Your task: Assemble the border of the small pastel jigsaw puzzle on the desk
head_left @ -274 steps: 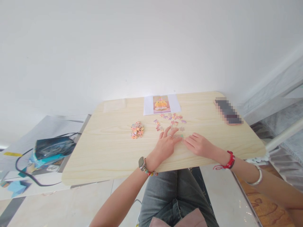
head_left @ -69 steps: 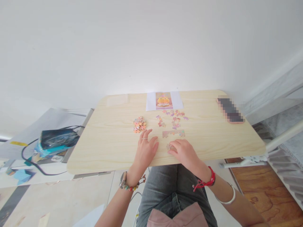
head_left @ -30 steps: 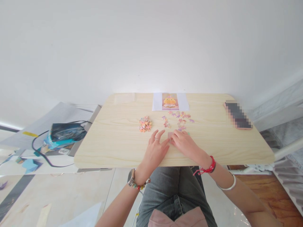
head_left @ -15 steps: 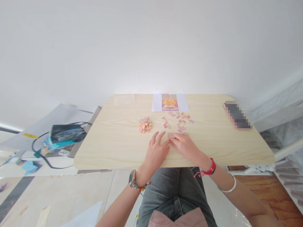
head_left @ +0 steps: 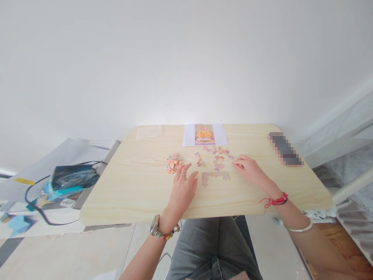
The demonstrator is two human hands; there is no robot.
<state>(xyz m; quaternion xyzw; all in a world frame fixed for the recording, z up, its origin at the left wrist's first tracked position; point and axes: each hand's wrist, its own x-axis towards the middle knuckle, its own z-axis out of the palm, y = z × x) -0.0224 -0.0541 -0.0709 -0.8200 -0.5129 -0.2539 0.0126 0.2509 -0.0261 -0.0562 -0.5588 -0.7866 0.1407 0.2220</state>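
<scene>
- Two hands are out on the pale wooden table (head_left: 140,190), well apart from each other, in the middle of the frame.
- The left hand (head_left: 183,187) lies flat, palm down, fingers spread and holding nothing, just left of the joined puzzle strip (head_left: 215,177).
- That strip sits at centre frame, between the two hands, touched by neither.
- The right hand (head_left: 250,169) reaches out to the right of centre, fingers loosely extended, fingertips at the right edge of the scattered loose pieces (head_left: 216,156); whether it pinches one, I cannot tell.
- The loose pieces lie spread just above the strip, towards the far side of the table.
- A small heap of pieces (head_left: 173,163) sits left of them, just above the left hand's fingertips.
- The reference picture (head_left: 204,134), showing a yellow figure, lies at the table's far edge, upper centre.
- A phone (head_left: 283,149) rests at the upper right of the tabletop.
- A dark bag with a cable (head_left: 72,177) sits off the table, at the left of the frame.
</scene>
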